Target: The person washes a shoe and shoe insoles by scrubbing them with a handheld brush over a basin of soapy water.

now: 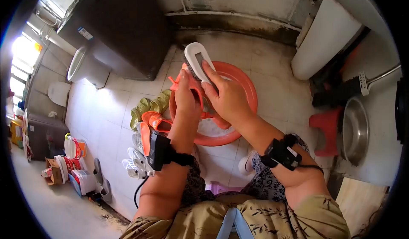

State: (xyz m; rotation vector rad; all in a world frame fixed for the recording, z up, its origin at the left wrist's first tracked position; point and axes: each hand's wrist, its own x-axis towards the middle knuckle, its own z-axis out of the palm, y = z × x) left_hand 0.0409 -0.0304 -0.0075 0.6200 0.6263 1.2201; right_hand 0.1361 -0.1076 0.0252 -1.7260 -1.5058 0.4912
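Note:
My right hand [230, 97] grips a white scrubbing brush [193, 48], its dark bristles facing an orange shoe [194, 83]. My left hand [186, 96] is closed around that shoe, holding it up over an orange-red basin [252, 95]. Whitish, sudsy water [211, 128] shows in the basin. The brush's bristles are close to the shoe's upper end; whether they touch it I cannot tell. Left of the basin, another orange shoe [156, 120] rests on the floor near an orange insole [145, 138]. My left fingers are partly hidden behind the shoe.
Green sandals [140, 110] and white sneakers [136, 161] stand left of the basin. A dark appliance [123, 30] stands at upper left, buckets [76, 147] at far left. On the right are a red stool [324, 130] and a metal bowl [357, 130].

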